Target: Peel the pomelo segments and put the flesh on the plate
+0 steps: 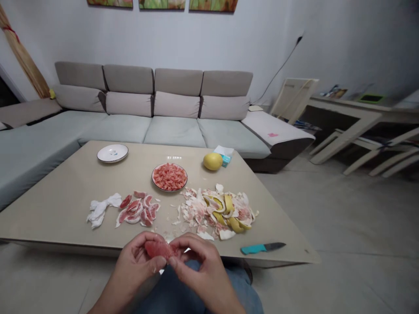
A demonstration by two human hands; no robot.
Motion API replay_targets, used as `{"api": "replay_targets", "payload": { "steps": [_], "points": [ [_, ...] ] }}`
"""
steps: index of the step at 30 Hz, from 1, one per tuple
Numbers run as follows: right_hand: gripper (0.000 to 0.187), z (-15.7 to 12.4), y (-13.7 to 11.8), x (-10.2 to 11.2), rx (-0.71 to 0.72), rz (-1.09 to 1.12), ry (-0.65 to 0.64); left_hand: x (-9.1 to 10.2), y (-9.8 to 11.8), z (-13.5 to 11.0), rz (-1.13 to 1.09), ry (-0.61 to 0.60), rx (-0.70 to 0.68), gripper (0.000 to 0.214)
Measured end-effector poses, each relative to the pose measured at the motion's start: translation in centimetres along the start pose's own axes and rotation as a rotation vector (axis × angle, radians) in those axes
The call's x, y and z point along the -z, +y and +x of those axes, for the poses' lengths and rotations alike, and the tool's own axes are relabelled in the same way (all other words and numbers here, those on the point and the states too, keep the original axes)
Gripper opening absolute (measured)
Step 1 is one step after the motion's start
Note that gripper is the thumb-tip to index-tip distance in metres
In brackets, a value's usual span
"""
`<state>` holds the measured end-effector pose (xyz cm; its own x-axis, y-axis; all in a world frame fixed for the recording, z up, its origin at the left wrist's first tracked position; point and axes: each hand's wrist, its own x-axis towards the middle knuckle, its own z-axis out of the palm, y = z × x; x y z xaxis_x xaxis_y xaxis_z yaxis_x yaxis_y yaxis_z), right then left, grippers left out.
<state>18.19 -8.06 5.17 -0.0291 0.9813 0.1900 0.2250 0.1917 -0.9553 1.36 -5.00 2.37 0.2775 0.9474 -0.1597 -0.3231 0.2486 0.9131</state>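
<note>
My left hand (139, 257) and my right hand (199, 266) both pinch a peeled pink pomelo segment (159, 250) above my lap, just off the table's near edge. Beyond them, on the beige table (59, 213), lie torn pink segments (137, 208) and a heap of yellow peel and white pith (218, 213). A teal-handled knife (262, 248) rests near the front edge, right of my right hand. Further back sit a plate of pink pulp (153, 177) and a whole yellow pomelo (213, 161).
A crumpled white tissue (100, 211) lies at the table's left, and a white plate (112, 153) stands behind it. A small tissue box (224, 156) sits behind the pomelo. A grey sectional sofa (170, 100) runs along the far side, with a low table and chairs (360, 135) to the right.
</note>
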Motion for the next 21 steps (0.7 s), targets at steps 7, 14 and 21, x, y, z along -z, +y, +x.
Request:
{"api": "replay_targets", "payload": {
  "steps": [7,14,21],
  "points": [
    [0.011,0.2,0.8,-0.3,-0.072,0.129,-0.015,0.6,0.2,0.0,0.054,-0.041,0.032,0.028],
    [0.011,0.1,1.4,-1.0,-0.103,0.142,0.023,0.8,0.0,0.1,0.051,-0.025,0.047,0.026],
    [0.009,0.0,1.4,-0.9,-0.084,0.130,0.008,0.2,0.4,-0.3,0.042,0.008,-0.002,0.026]
  ]
}}
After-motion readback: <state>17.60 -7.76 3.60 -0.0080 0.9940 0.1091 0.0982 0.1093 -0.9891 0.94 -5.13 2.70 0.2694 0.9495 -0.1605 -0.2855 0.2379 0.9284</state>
